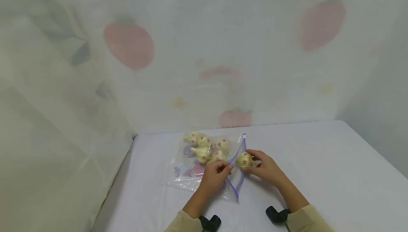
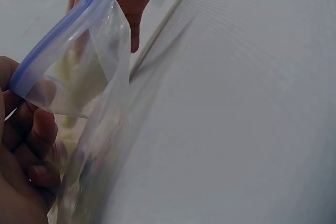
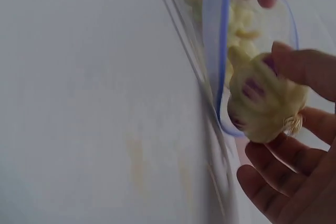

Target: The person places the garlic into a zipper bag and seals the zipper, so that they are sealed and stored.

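A clear zip bag (image 1: 183, 179) with a purple zip edge lies on the table, its mouth spread toward the right. Several pale garlic bulbs (image 1: 202, 153) sit inside it. My left hand (image 1: 213, 178) pinches the near lip of the mouth between thumb and fingers, also seen in the left wrist view beside the purple zip strip (image 2: 58, 30). My right hand (image 1: 266, 168) grips one garlic bulb (image 3: 268, 98) with purplish marks, its thumb and fingers on opposite sides. That bulb is right at the open mouth, its root end toward the palm.
The table (image 1: 318, 161) has a white cover. A pale curtain (image 1: 191, 47) with printed strawberries hangs behind and to the left. Dark wrist-worn devices (image 1: 277, 215) sit by both sleeves. Coloured prints show on the bag.
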Motion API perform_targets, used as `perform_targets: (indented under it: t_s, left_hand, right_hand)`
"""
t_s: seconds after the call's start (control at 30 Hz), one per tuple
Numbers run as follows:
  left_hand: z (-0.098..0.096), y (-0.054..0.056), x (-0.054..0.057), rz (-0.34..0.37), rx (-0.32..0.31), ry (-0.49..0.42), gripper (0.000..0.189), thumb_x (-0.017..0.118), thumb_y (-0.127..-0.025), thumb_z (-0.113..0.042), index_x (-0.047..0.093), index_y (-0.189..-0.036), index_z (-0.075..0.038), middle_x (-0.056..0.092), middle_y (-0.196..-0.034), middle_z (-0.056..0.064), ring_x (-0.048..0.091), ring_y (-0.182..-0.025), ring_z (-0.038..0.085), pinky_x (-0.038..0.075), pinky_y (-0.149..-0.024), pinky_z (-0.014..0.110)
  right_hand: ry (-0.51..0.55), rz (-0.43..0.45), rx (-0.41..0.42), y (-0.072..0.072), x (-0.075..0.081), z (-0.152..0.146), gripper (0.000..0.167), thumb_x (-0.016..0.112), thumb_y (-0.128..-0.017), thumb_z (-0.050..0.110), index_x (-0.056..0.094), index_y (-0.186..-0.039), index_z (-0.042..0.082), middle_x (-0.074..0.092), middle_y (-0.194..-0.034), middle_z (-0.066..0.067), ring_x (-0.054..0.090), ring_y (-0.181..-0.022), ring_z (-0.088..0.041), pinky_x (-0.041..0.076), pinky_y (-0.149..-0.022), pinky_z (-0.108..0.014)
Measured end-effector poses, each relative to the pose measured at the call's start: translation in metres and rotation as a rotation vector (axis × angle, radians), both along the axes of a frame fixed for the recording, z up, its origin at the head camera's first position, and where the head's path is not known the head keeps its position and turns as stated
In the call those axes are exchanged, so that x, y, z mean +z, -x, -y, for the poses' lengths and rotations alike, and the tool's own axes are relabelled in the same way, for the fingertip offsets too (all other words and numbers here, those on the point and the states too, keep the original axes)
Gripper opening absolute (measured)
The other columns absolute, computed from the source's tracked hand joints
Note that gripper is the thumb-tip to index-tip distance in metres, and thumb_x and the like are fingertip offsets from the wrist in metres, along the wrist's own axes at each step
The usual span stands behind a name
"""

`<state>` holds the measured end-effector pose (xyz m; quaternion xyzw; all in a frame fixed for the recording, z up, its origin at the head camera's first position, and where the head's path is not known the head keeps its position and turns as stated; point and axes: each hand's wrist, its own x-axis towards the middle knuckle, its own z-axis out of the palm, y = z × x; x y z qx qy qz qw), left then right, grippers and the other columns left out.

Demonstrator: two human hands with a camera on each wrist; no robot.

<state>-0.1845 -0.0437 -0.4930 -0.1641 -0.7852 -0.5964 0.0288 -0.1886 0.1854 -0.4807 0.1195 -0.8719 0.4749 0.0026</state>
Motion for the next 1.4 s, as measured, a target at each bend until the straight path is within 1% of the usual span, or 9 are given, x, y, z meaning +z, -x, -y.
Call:
perform_targets:
  t_s: [0.13,0.33,0.6,0.83,1.03,1.1,1.2,1.3,1.4]
  left_hand:
    - [-0.002,-0.004,0.007,0.001,0.006,0.012,0.017,0.069,-0.092,-0.014,0.073,-0.085,0.002,0.069,-0.074,0.011,0.051,-0.061,0.000,0.043,-0.055,0.015]
    - [-0.003,-0.014,0.026,-0.064,-0.005,0.003,0.015,0.067,-0.091,-0.005,0.071,-0.086,0.008,0.068,-0.073,0.018,0.049,-0.060,-0.001,0.043,-0.052,0.016]
    - [-0.002,-0.007,0.010,-0.105,-0.019,0.022,0.015,0.068,-0.093,-0.019,0.074,-0.086,-0.008,0.068,-0.073,0.004,0.053,-0.059,0.000,0.048,-0.050,0.019]
    - [-0.004,-0.024,0.048,-0.145,-0.028,0.013,0.010,0.067,-0.090,-0.002,0.071,-0.082,0.003,0.066,-0.072,0.014,0.049,-0.058,0.001,0.044,-0.051,0.017]
    - [-0.005,-0.016,0.028,-0.191,-0.014,0.053,0.010,0.069,-0.089,-0.003,0.072,-0.081,0.000,0.065,-0.070,0.012,0.049,-0.060,0.005,0.044,-0.052,0.017]
    - [-0.004,-0.013,0.019,-0.190,-0.009,0.067,0.008,0.070,-0.090,-0.006,0.074,-0.084,-0.004,0.066,-0.071,0.008,0.050,-0.061,0.004,0.044,-0.053,0.017]
    - [-0.003,-0.014,0.016,-0.197,-0.023,0.070,0.007,0.071,-0.090,-0.012,0.075,-0.085,-0.009,0.067,-0.071,0.003,0.051,-0.061,0.003,0.045,-0.053,0.017]
    - [-0.002,-0.016,0.017,-0.211,-0.042,0.065,0.009,0.070,-0.091,-0.015,0.075,-0.085,-0.011,0.067,-0.071,0.001,0.052,-0.061,0.002,0.046,-0.053,0.017]
    - [-0.002,-0.018,0.018,-0.231,-0.051,0.089,0.011,0.070,-0.092,-0.017,0.074,-0.084,-0.012,0.065,-0.069,0.000,0.052,-0.062,0.001,0.047,-0.054,0.018]
  right_hand:
    - [-0.004,0.027,-0.053,0.007,-0.003,0.014,0.062,0.083,-0.078,0.032,0.058,-0.132,0.012,0.063,-0.131,-0.010,0.059,-0.117,-0.032,0.054,-0.089,-0.044]
    - [-0.008,0.043,-0.145,0.018,-0.001,0.032,0.045,0.084,-0.076,0.029,0.063,-0.111,0.012,0.067,-0.118,-0.009,0.062,-0.113,-0.033,0.055,-0.088,-0.046]
    - [0.067,0.020,-0.178,0.017,0.000,0.041,0.036,0.080,-0.078,0.018,0.064,-0.107,0.005,0.063,-0.111,-0.011,0.062,-0.109,-0.030,0.054,-0.092,-0.043]
    - [0.147,-0.027,-0.073,0.014,0.003,0.042,0.026,0.075,-0.084,0.012,0.069,-0.107,0.001,0.071,-0.106,-0.012,0.067,-0.103,-0.030,0.056,-0.091,-0.041]
    - [0.104,-0.036,0.127,0.011,-0.002,0.044,0.033,0.067,-0.088,0.010,0.067,-0.121,0.002,0.072,-0.112,-0.015,0.069,-0.099,-0.026,0.056,-0.083,-0.032]
    - [0.096,-0.036,0.222,0.009,-0.002,0.046,0.035,0.063,-0.090,0.008,0.065,-0.125,0.002,0.070,-0.117,-0.015,0.067,-0.103,-0.023,0.054,-0.085,-0.029]
    - [0.092,-0.028,0.305,0.007,-0.001,0.049,0.037,0.058,-0.091,0.005,0.065,-0.127,0.004,0.069,-0.123,-0.012,0.063,-0.109,-0.017,0.050,-0.090,-0.025]
    - [0.099,0.005,0.259,0.005,0.000,0.049,0.033,0.057,-0.091,0.005,0.069,-0.122,0.007,0.071,-0.117,-0.008,0.063,-0.101,-0.012,0.050,-0.085,-0.022]
    - [0.112,0.038,0.091,0.006,0.001,0.044,0.027,0.058,-0.090,0.005,0.074,-0.112,0.009,0.075,-0.104,-0.005,0.061,-0.084,-0.010,0.047,-0.070,-0.020]
